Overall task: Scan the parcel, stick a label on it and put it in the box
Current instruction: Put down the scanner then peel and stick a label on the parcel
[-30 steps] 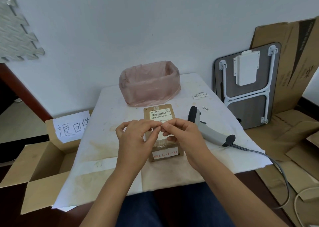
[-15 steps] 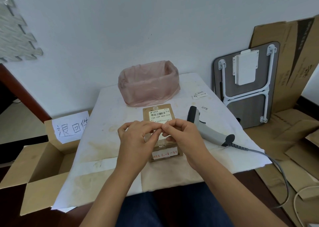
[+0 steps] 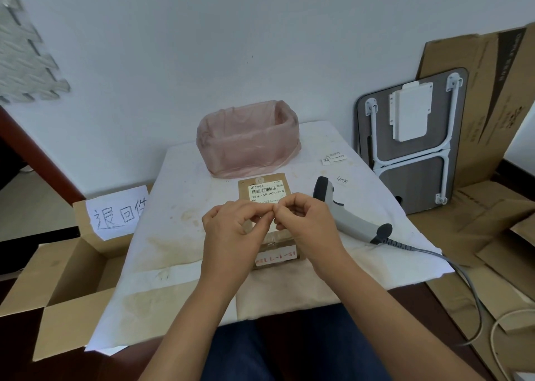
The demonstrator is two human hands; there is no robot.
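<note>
A small brown parcel [image 3: 265, 191] with a white barcode sticker on top and a red-lettered tag on its near side lies in the middle of the table. My left hand [image 3: 231, 236] and my right hand [image 3: 307, 224] hover just above it, fingertips pinched together on something small; it looks like a small label, mostly hidden by the fingers. A grey barcode scanner [image 3: 347, 215] lies to the right of the parcel. An open cardboard box [image 3: 58, 288] with a handwritten paper sign stands on the floor at the left.
A bin lined with a pink bag [image 3: 249, 140] sits behind the parcel. Small paper labels [image 3: 334, 157] lie at the table's back right. A folded table [image 3: 411, 143] and flattened cardboard [image 3: 492, 96] lean against the wall at right. The scanner cable [image 3: 469, 291] trails off the table.
Both hands have stayed pinched together above the parcel, with only slight finger movement. The parcel and scanner have not moved.
</note>
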